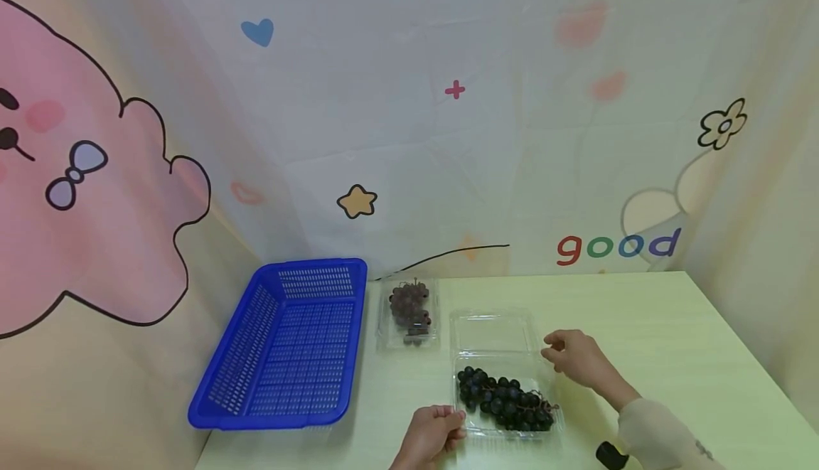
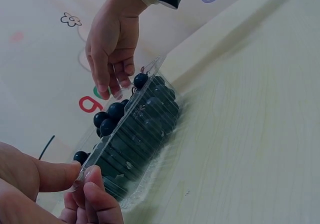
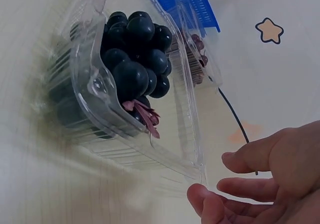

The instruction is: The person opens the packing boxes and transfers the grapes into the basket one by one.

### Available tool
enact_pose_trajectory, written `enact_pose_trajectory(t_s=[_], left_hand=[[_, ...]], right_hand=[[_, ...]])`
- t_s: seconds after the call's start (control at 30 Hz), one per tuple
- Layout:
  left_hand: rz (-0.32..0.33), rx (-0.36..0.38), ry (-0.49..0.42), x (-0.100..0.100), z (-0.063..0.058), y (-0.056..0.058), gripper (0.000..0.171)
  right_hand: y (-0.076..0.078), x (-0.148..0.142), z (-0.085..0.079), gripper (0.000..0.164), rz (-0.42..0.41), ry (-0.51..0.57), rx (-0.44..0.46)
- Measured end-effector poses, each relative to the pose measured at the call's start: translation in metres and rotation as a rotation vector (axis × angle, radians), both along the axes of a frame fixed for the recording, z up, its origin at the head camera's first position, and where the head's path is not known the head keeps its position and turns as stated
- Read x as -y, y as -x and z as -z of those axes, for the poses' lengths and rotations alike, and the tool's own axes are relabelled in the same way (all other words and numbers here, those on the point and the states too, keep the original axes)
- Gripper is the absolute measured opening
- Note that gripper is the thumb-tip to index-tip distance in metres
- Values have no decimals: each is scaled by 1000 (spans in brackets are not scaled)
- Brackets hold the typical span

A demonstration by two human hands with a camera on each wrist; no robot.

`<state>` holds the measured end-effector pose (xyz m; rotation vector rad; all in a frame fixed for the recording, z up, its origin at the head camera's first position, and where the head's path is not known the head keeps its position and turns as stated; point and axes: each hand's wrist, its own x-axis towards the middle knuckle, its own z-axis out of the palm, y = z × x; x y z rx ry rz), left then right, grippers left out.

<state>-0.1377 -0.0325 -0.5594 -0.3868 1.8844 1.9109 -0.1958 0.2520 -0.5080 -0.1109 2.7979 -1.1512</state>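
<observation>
A bunch of dark grapes (image 1: 507,402) lies in a clear plastic clamshell box (image 1: 478,429), whose lid (image 1: 494,333) is folded back away from the person. With thumb and fingers, my left hand (image 1: 430,431) pinches the rim at the box's near left corner, as the left wrist view also shows. My right hand (image 1: 579,360) hovers by the lid's right edge, close to the hinge side. In the right wrist view its thumb and fingers (image 3: 245,156) are apart and loosely bent, holding nothing, with fingertips right by the clear plastic corner.
Left on the table (image 1: 652,328) stands a blue perforated basket (image 1: 353,356). Between it and the open lid, a closed clear box (image 1: 382,338) contains reddish-brown grapes (image 1: 408,303). A printed curtain (image 1: 409,114) hangs behind the table.
</observation>
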Motion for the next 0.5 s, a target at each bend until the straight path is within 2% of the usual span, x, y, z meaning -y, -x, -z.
enact_pose_trajectory(t_s=[0.5], left_hand=[[5,15,-13,0,3,1,7]], right_hand=[[-15,3,0,36,20,-27,41]])
